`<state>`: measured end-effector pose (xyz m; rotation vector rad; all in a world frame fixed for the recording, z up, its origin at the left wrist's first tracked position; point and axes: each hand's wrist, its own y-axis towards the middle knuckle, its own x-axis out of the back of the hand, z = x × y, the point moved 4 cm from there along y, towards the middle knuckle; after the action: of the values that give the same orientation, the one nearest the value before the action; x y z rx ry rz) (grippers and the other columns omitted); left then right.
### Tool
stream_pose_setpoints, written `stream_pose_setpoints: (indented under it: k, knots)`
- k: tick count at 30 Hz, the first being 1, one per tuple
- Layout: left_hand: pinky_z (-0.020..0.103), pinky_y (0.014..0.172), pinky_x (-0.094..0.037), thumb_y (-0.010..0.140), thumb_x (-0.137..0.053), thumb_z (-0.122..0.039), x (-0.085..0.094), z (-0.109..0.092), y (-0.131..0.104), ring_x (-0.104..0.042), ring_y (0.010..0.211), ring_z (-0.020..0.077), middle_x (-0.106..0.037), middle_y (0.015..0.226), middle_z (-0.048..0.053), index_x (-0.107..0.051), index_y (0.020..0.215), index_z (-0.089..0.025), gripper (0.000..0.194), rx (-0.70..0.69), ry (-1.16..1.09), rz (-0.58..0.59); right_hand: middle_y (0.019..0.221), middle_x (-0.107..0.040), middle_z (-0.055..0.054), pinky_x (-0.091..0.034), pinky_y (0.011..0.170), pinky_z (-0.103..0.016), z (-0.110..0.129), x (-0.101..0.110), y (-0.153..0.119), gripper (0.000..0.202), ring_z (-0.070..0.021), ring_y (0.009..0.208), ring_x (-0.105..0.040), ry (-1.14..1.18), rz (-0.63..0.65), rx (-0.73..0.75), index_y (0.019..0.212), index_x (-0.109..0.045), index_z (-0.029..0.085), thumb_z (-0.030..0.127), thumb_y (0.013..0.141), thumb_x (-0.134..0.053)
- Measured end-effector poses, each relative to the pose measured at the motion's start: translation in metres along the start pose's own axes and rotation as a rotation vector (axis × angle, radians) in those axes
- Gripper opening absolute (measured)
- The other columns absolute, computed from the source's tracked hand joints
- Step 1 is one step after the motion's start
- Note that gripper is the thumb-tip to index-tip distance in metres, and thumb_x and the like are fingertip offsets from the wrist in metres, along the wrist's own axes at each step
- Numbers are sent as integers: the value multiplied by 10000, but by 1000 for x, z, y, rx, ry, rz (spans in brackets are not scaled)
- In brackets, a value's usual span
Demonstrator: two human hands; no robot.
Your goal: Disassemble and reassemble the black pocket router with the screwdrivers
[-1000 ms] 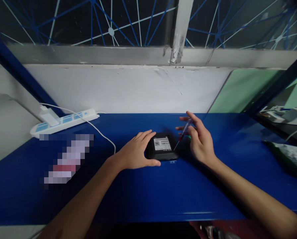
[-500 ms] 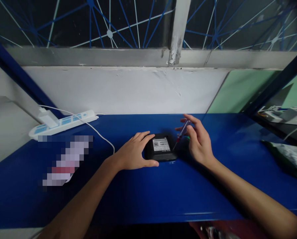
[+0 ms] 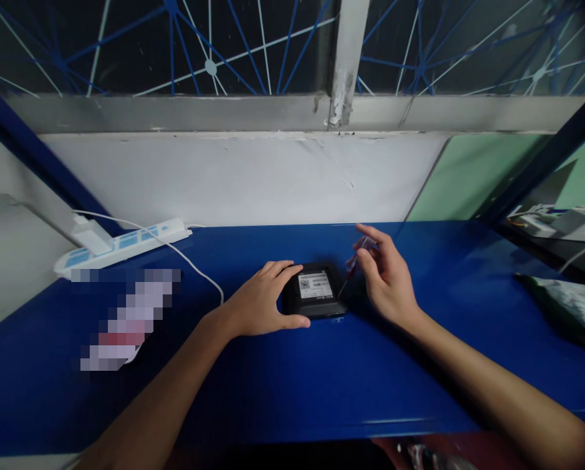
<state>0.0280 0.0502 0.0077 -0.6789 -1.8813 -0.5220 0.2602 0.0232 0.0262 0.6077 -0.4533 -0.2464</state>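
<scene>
A black box-shaped device [image 3: 316,307] with a white printed label [image 3: 315,285] lies on the blue table [image 3: 283,385]. My left hand [image 3: 266,297] grips its left side, thumb along the near edge and fingers over the far edge. In my right hand [image 3: 388,277] is a screwdriver [image 3: 352,264] with a clear and red handle, held between thumb and fingers. Its thin shaft slants down to the left, and the tip meets the device's right side near the label. Whether the tip sits in a screw is too small to tell.
On the left are a white power strip [image 3: 126,247] with a plug and cable [image 3: 189,258], and a pixelated object [image 3: 136,320]. A green and silver packet [image 3: 571,307] lies at the right edge. Behind the table stands a white wall.
My right hand's fingers have curled more around the screwdriver handle. The whole view has shifted slightly; my left hand keeps its hold on the device.
</scene>
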Motion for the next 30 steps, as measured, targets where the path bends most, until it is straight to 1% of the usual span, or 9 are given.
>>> stream_pose_setpoints:
  k: [2, 4, 8, 10, 15, 18, 23, 25, 30]
  knots:
    - [548, 1145, -330, 708, -656, -766, 0, 0, -1, -345, 1400, 384, -376, 1543, 146, -357, 1501, -210, 1014, 5, -2, 1, 1039, -624, -60, -581, 713, -410, 1, 1, 1, 406, -180, 748, -629, -10, 11, 7, 1380, -507, 305, 310, 974, -498]
    - [554, 1140, -338, 711, -651, -772, -1, -2, -1, -343, 1398, 384, -372, 1542, 148, -348, 1507, -199, 1026, 0, 2, 9, 1045, -620, -66, -590, 692, -416, 2, 3, 2, 424, -182, 735, -627, -2, -15, 16, 1391, -497, 306, 300, 968, -508]
    - [561, 1113, -374, 718, -642, -781, -4, -11, -3, -374, 1372, 383, -390, 1525, 150, -355, 1506, -201, 1019, -50, 20, 4, 1061, -605, -62, -608, 663, -400, 7, 7, 2, 451, -164, 705, -646, 120, -114, 37, 1411, -450, 318, 274, 969, -524]
    - [565, 1099, -388, 707, -645, -787, -6, -17, -3, -391, 1354, 391, -411, 1507, 153, -371, 1497, -206, 1018, -85, 26, -14, 1065, -609, -55, -614, 671, -392, 9, 5, -1, 465, -163, 719, -664, 180, -126, 29, 1415, -431, 329, 262, 967, -537]
    - [564, 1081, -402, 702, -629, -810, -13, -27, -4, -436, 1295, 389, -453, 1448, 177, -399, 1470, -157, 1034, -134, 60, -47, 1120, -616, -62, -613, 769, -412, 11, -11, -13, 429, -191, 860, -693, 167, -12, -8, 1378, -483, 321, 270, 960, -567]
    - [551, 1072, -410, 695, -637, -809, -14, -31, -5, -462, 1262, 381, -479, 1408, 170, -420, 1446, -169, 1010, -148, 67, -65, 1127, -617, -58, -598, 849, -443, 14, -17, -18, 434, -204, 935, -687, 124, 27, 13, 1379, -486, 331, 265, 958, -573]
    - [555, 1048, -426, 694, -641, -807, -14, -34, -6, -473, 1243, 382, -490, 1386, 156, -409, 1447, -196, 997, -157, 59, -68, 1142, -593, -59, -581, 910, -469, 21, -19, -22, 443, -215, 1018, -654, 80, 72, 95, 1381, -487, 333, 242, 956, -573]
    - [554, 1039, -435, 683, -652, -807, -14, -34, -6, -475, 1236, 380, -492, 1384, 153, -406, 1448, -201, 1007, -156, 53, -66, 1160, -602, -62, -582, 916, -472, 22, -19, -23, 452, -220, 1038, -655, 83, 80, 92, 1391, -479, 335, 238, 959, -569]
    - [536, 1043, -440, 679, -670, -793, -14, -33, -5, -475, 1228, 366, -495, 1376, 151, -421, 1432, -185, 999, -159, 47, -64, 1386, -571, -77, -591, 926, -462, 26, -20, -25, 532, -206, 1026, -702, 201, 187, 37, 1498, -361, 350, 234, 997, -494]
